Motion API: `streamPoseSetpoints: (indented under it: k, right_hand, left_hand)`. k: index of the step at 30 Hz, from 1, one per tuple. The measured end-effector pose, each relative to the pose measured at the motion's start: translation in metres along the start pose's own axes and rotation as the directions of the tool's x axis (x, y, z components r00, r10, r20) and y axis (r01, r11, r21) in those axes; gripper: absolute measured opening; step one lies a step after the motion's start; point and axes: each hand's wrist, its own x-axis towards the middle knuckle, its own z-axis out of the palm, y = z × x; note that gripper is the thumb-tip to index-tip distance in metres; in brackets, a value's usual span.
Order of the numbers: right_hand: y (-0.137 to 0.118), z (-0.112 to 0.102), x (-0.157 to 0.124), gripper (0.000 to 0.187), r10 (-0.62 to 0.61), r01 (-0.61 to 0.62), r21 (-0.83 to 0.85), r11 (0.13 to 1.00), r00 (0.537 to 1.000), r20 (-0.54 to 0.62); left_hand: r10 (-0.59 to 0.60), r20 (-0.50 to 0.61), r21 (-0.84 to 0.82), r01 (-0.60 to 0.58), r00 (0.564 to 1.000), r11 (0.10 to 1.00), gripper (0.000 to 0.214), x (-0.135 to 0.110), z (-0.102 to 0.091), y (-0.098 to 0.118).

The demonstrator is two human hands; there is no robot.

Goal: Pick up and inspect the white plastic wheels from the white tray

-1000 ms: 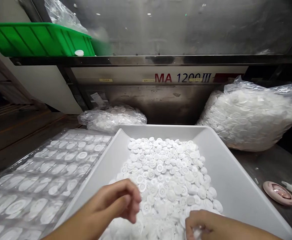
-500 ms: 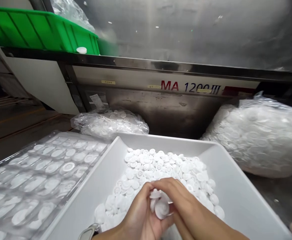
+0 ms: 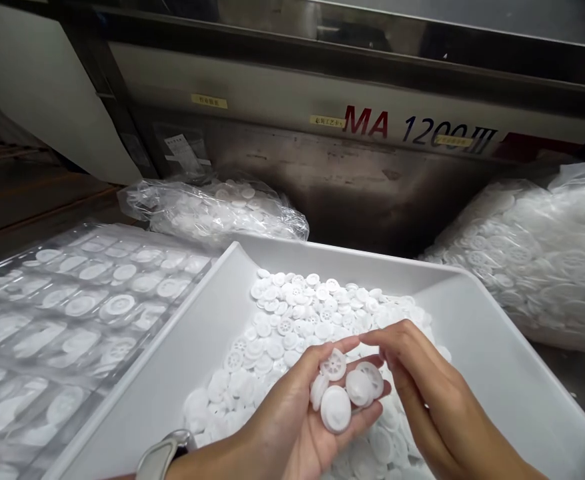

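Note:
My left hand (image 3: 302, 407) is palm up, cupped under several small round white plastic discs (image 3: 336, 409). Some of these discs show spoke-like openings; others look smooth and domed. At the left fingertips, my right hand (image 3: 427, 387) arches with bent fingers, palm turned inward, and no disc shows in its grasp. Both hands are above a large pale grey tray (image 3: 512, 360), where a heap of the same white discs (image 3: 292, 307) covers the bottom. Part of that heap is hidden behind my hands.
Left of the tray, a clear compartmented plastic tray (image 3: 87, 300) holds white discs. A clear bag of discs (image 3: 222, 207) lies behind; a bigger full bag (image 3: 547, 260) stands at the right. The machine front (image 3: 272, 80), marked MA 1200 III, closes off the back.
My hands have moved apart from a closed cup, with the right hand shifting right, baring the discs on my left palm. The view has tilted down, and the green crate is out of sight.

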Motion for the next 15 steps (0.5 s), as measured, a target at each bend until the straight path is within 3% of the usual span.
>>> streamPoseSetpoints:
  k: [4,8,13,15]
  right_hand:
    - [-0.001,0.001,-0.002,0.025,0.037,-0.04,0.044,0.998,0.997,0.067]
    - [-0.003,0.0,-0.004,0.016,0.0,0.005,-0.067,0.998,0.997,0.071]
    - [-0.007,-0.001,-0.013,0.009,-0.082,0.096,-0.142,0.985,0.991,0.105]
    - [-0.001,0.006,-0.015,0.015,-0.094,0.108,-0.171,0.979,0.992,0.086]
  left_hand:
    - [-0.056,-0.004,-0.016,0.056,0.998,0.998,0.036,0.0,0.001,-0.001]
    - [-0.01,0.11,-0.013,0.012,0.994,1.0,0.028,0.001,0.001,-0.005]
    - [-0.044,0.134,0.046,0.038,0.99,0.998,0.022,0.004,-0.009,-0.006]
    - [-0.02,0.151,0.078,0.008,0.988,0.997,0.027,0.003,-0.011,-0.005]
